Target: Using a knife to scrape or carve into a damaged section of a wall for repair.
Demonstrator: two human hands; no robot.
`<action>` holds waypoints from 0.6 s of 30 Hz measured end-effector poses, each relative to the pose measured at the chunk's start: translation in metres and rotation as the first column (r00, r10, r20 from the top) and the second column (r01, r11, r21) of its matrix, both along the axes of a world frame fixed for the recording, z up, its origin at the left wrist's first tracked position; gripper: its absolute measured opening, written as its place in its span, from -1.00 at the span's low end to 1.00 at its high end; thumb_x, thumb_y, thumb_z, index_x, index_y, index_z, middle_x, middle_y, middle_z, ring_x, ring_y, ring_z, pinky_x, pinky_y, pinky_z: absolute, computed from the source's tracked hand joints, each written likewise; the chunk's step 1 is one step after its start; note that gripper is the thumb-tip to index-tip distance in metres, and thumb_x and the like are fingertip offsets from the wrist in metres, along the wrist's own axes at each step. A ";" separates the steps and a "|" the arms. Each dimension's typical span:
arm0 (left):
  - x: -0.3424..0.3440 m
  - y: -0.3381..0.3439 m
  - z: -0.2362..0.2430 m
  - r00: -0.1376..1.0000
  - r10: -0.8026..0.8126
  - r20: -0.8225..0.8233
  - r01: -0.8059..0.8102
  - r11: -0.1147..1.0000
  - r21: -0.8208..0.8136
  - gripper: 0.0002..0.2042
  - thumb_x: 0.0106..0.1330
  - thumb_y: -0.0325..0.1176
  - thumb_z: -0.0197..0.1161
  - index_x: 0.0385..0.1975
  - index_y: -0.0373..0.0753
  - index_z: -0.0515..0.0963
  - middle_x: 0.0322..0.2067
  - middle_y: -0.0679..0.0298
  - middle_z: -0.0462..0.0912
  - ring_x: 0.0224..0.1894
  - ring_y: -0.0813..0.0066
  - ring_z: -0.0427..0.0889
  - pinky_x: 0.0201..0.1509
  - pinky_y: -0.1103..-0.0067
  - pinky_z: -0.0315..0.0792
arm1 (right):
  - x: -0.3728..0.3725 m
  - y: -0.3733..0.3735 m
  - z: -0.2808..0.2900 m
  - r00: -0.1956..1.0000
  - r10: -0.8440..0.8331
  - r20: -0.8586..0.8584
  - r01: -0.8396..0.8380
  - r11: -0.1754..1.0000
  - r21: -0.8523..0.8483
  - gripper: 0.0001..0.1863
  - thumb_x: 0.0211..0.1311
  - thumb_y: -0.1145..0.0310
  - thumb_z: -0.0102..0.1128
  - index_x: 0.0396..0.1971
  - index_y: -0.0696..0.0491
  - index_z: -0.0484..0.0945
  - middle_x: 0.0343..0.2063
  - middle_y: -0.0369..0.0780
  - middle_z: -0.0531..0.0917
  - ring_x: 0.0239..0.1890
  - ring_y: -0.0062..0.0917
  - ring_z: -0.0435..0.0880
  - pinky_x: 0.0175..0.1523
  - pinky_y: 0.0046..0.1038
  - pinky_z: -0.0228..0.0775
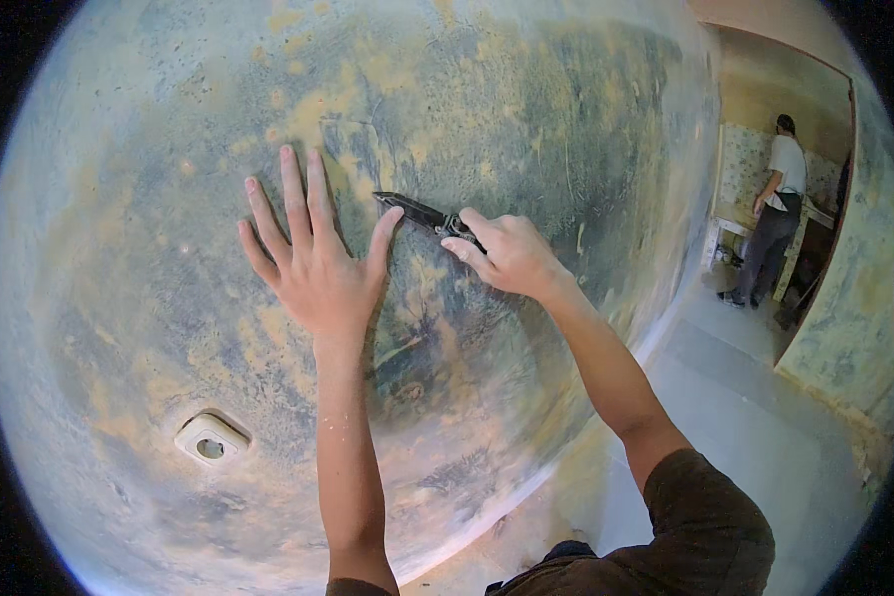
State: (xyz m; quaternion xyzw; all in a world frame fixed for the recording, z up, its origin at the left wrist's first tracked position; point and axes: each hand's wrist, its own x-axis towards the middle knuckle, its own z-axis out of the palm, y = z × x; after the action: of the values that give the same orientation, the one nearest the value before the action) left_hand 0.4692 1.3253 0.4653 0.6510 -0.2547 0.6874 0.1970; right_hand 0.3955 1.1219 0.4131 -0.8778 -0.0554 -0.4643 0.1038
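A knife with a dark, pointed blade (415, 212) is gripped in my right hand (515, 255), its handle mostly hidden by the fingers. The blade points left and lies close against the wall (487, 129), which is patchy grey-green and yellow with a scraped, worn surface. My left hand (320, 273) rests flat on the same wall with its fingers spread and holds nothing. Its thumb reaches up beside the blade, at or very near it; whether they touch, I cannot tell.
A white wall socket (212, 438) sits low on the left. To the right, a doorway opens onto a tiled room where another person (780, 209) stands turned away by a counter. Pale grey floor (725, 427) runs along the wall's foot.
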 end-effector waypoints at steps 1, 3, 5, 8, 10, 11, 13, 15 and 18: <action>0.000 -0.001 0.000 1.000 0.024 -0.014 -0.024 1.000 -0.007 -0.20 0.18 0.36 0.17 0.35 -0.01 0.33 0.39 0.42 0.26 0.46 0.16 0.12 0.50 0.21 -0.14 | 0.001 -0.001 0.002 0.999 0.029 0.025 -0.029 1.000 -0.011 -0.59 0.36 -0.01 0.09 -0.30 0.10 0.44 -0.72 -0.01 0.54 -0.58 -0.02 0.60 -0.48 -0.08 0.40; 0.001 -0.005 0.001 0.998 0.052 -0.031 -0.053 0.999 -0.013 -0.19 0.19 0.37 0.16 0.35 -0.02 0.33 0.39 0.41 0.27 0.46 0.17 0.12 0.50 0.21 -0.13 | 0.005 -0.006 0.014 0.993 -0.020 0.120 0.028 0.997 -0.067 -0.59 0.36 -0.02 0.09 -0.29 0.09 0.44 -0.73 -0.02 0.54 -0.59 -0.01 0.59 -0.48 -0.06 0.39; 0.003 -0.009 0.003 0.994 0.107 -0.027 -0.109 0.991 -0.074 -0.18 0.19 0.39 0.13 0.36 -0.04 0.32 0.39 0.41 0.28 0.46 0.18 0.12 0.50 0.20 -0.14 | 0.011 -0.011 0.026 0.988 0.011 0.156 0.000 0.998 -0.071 -0.59 0.36 -0.02 0.10 -0.30 0.09 0.43 -0.73 -0.02 0.54 -0.59 -0.01 0.59 -0.48 -0.06 0.39; 0.004 -0.009 0.002 0.996 0.083 -0.036 -0.086 0.993 -0.076 -0.15 0.18 0.42 0.11 0.36 -0.06 0.31 0.39 0.40 0.26 0.46 0.18 0.12 0.51 0.19 -0.14 | 0.014 -0.008 0.028 0.991 0.038 0.129 -0.035 0.999 -0.022 -0.58 0.35 -0.03 0.11 -0.32 0.09 0.43 -0.71 -0.02 0.55 -0.58 -0.01 0.60 -0.48 -0.05 0.39; 0.005 -0.007 0.001 0.999 0.043 -0.024 -0.045 0.996 -0.081 -0.13 0.16 0.42 0.12 0.36 -0.06 0.31 0.40 0.39 0.25 0.46 0.17 0.11 0.51 0.18 -0.14 | 0.011 -0.001 0.017 0.981 0.061 0.182 -0.048 0.996 -0.076 -0.67 0.32 0.12 0.21 -0.29 0.12 0.43 -0.69 0.00 0.51 -0.59 -0.01 0.55 -0.52 -0.13 0.30; 0.005 -0.006 0.001 1.000 0.021 -0.010 -0.022 0.996 -0.081 -0.12 0.15 0.43 0.13 0.36 -0.07 0.30 0.40 0.38 0.24 0.46 0.16 0.11 0.51 0.18 -0.14 | 0.010 0.004 0.010 0.981 0.076 0.179 -0.061 0.994 -0.086 -0.67 0.32 0.12 0.21 -0.29 0.12 0.43 -0.69 0.00 0.51 -0.59 -0.01 0.55 -0.52 -0.13 0.30; 0.005 -0.004 0.000 1.000 0.022 -0.010 -0.022 0.998 -0.066 -0.11 0.13 0.44 0.14 0.37 -0.07 0.30 0.41 0.37 0.23 0.47 0.15 0.10 0.51 0.17 -0.15 | 0.008 0.007 0.001 0.999 0.048 0.022 -0.048 0.998 -0.035 -0.67 0.33 0.11 0.20 -0.30 0.10 0.43 -0.67 -0.02 0.54 -0.59 -0.02 0.56 -0.52 -0.13 0.31; 0.004 -0.003 -0.001 0.999 0.033 -0.019 -0.033 0.999 -0.043 -0.10 0.12 0.44 0.15 0.37 -0.07 0.29 0.41 0.36 0.23 0.47 0.13 0.09 0.51 0.16 -0.15 | 0.007 0.004 0.001 0.993 0.063 0.098 -0.056 0.996 -0.076 -0.63 0.33 0.04 0.16 -0.31 0.09 0.43 -0.66 -0.02 0.57 -0.57 -0.02 0.59 -0.49 -0.10 0.36; 0.002 -0.001 -0.002 1.000 -0.020 -0.004 0.020 1.000 -0.015 -0.07 0.09 0.45 0.17 0.37 -0.07 0.29 0.41 0.35 0.23 0.47 0.09 0.07 0.50 0.13 -0.16 | 0.006 -0.003 0.006 0.994 0.042 0.100 -0.033 0.996 -0.083 -0.58 0.33 -0.03 0.12 -0.32 0.08 0.43 -0.65 -0.03 0.60 -0.56 -0.03 0.62 -0.47 -0.07 0.41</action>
State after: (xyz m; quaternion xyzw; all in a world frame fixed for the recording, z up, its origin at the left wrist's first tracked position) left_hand 0.4710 1.3244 0.4632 0.6483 -0.2557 0.6859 0.2093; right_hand 0.4019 1.1191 0.4189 -0.8552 -0.0960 -0.5039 0.0738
